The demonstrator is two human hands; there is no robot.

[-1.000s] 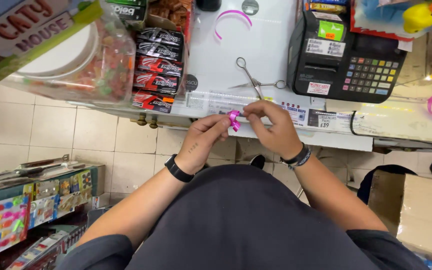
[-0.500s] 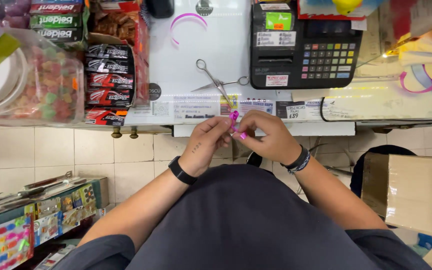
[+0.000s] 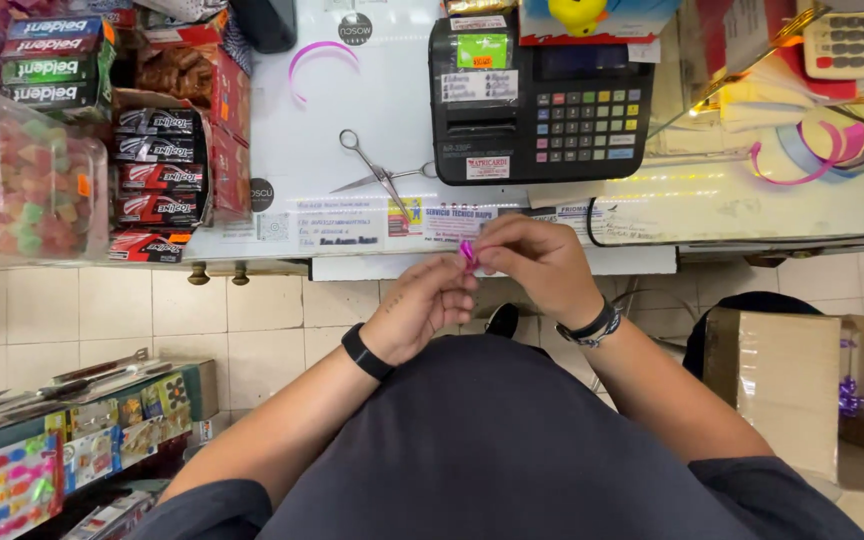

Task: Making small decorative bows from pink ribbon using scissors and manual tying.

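Note:
My left hand point(image 3: 422, 308) and my right hand point(image 3: 537, 262) meet just below the front edge of a white counter point(image 3: 392, 110). Between their fingertips they pinch a small piece of bright pink ribbon point(image 3: 468, 254); both hands touch it. Each wrist wears a dark band. On the counter above the hands lie a pair of steel scissors point(image 3: 382, 175), and farther back a loose curl of purple ribbon point(image 3: 320, 58).
A black cash register point(image 3: 537, 95) stands right of the scissors. Pink and blue ribbon loops point(image 3: 812, 150) lie at the right. Stacked candy boxes point(image 3: 162, 170) and a jar of coloured sweets point(image 3: 22, 185) fill the left. A cardboard box point(image 3: 792, 385) sits on the floor.
The view has shifted, so the counter sits lower and more to the right in the frame. Both hands stay together on the pink ribbon, fingers working it slightly.

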